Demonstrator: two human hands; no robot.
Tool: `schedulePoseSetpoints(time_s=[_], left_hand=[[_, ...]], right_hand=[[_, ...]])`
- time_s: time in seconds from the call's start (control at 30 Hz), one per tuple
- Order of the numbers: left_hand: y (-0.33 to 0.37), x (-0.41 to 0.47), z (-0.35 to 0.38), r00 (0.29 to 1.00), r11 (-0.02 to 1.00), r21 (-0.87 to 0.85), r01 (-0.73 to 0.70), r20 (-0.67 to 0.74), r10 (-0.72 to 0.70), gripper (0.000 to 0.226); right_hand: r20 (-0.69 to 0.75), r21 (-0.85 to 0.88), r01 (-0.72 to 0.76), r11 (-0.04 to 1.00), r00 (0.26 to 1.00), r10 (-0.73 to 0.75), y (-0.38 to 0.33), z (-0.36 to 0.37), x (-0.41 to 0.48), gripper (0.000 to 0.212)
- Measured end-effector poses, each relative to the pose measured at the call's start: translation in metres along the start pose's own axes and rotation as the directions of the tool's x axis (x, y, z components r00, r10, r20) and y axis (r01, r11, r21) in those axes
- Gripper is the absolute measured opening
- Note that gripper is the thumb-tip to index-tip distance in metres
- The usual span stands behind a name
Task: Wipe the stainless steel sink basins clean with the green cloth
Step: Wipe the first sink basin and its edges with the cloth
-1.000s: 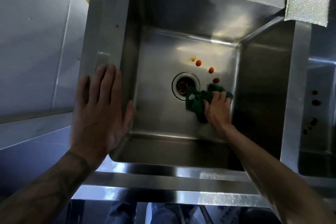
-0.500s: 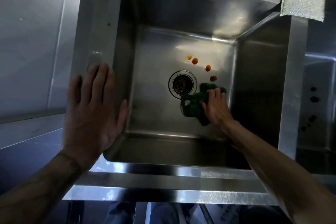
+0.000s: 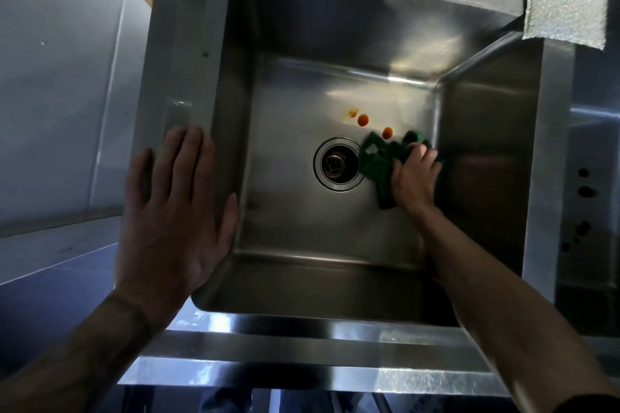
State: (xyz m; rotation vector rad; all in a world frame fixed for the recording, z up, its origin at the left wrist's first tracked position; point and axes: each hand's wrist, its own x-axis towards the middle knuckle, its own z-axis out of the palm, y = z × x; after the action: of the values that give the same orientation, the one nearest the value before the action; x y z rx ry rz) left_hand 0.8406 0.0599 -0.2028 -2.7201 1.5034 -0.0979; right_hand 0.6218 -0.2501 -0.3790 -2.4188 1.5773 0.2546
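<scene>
A deep stainless steel sink basin fills the middle of the view, with a round drain in its floor. Beyond the drain lie two orange spots and a small orange smear. My right hand reaches down to the basin floor right of the drain and grips the crumpled green cloth, pressing it against the steel. The cloth's far edge touches the nearer orange spot. My left hand lies flat, fingers straight, on the basin's left rim.
A silvery scouring pad sits on the divider at the back right. A second basin to the right has several dark spots on its floor. A grey wall panel stands at the left.
My right hand has pushed the green cloth away from me along the basin floor, over the nearest orange spot, which no longer shows. My left hand has stayed on the rim.
</scene>
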Motion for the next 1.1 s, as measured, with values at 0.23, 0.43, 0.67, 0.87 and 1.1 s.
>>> schedulePoseSetpoints(time_s=[0.23, 0.43, 0.67, 0.87, 1.1], left_hand=[[-0.001, 0.0, 0.001, 1.0, 1.0, -0.001, 0.008, 0.022, -0.008, 0.069], [0.0, 0.001, 0.001, 1.0, 1.0, -0.005, 0.01, 0.016, -0.01, 0.068], [0.001, 0.0, 0.0, 1.0, 1.0, -0.014, 0.012, 0.021, -0.011, 0.07], [0.001, 0.0, 0.001, 1.0, 1.0, -0.014, 0.017, 0.024, -0.016, 0.07], [0.0, 0.0, 0.0, 1.0, 1.0, -0.009, 0.012, 0.027, -0.012, 0.07]], right_hand=[[0.145, 0.193, 0.313, 0.93, 0.928, -0.343, -0.004, 0.004, -0.043, 0.034], [0.005, 0.041, -0.1, 0.994, 0.995, 0.1, -0.018, -0.001, 0.013, 0.046], [0.122, 0.143, 0.296, 0.944, 0.942, -0.314, 0.002, -0.002, -0.02, 0.04], [-0.026, 0.216, -0.065, 0.974, 0.997, 0.072, -0.041, 0.0, 0.003, 0.041], [0.021, 0.176, 0.081, 0.981, 0.996, -0.086, 0.0, -0.011, 0.02, 0.042]])
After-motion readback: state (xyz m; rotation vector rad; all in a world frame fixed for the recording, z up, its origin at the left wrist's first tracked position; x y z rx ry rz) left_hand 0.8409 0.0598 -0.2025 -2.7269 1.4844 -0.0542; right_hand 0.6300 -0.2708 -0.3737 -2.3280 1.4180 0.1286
